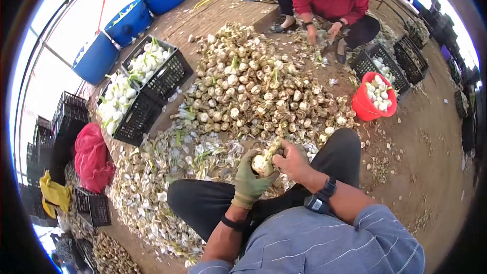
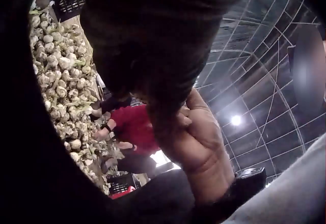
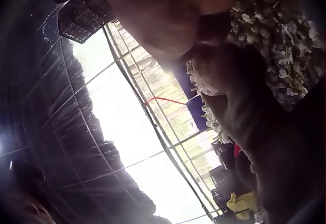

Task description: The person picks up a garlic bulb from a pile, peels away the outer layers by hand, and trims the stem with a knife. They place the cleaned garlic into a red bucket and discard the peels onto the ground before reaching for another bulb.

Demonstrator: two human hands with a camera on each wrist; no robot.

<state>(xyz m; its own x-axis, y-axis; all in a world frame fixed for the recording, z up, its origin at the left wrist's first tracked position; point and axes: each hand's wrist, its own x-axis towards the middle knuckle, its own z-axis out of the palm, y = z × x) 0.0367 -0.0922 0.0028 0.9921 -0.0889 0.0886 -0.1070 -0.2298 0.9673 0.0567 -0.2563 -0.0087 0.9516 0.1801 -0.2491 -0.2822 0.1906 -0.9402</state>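
A garlic bulb (image 1: 262,165) with its stalk pointing up and right is held between both hands, above the lap. The left hand (image 1: 252,180), in a greenish glove, grips the bulb from the left and below. Bare, the right hand (image 1: 294,162) pinches at the stalk side with thumb and curled fingers. In the left wrist view the right hand (image 2: 201,137) shows beyond the dark glove, the bulb hidden. The right wrist view shows the gloved left hand (image 3: 237,96) in shadow, around part of the pale bulb (image 3: 206,76).
A large garlic pile (image 1: 253,86) lies ahead, with loose skins (image 1: 152,198) around the legs. Black crates (image 1: 167,76) of white bulbs stand left. A red bucket (image 1: 362,104) of bulbs stands right. Across the pile a person in red (image 1: 329,0) crouches.
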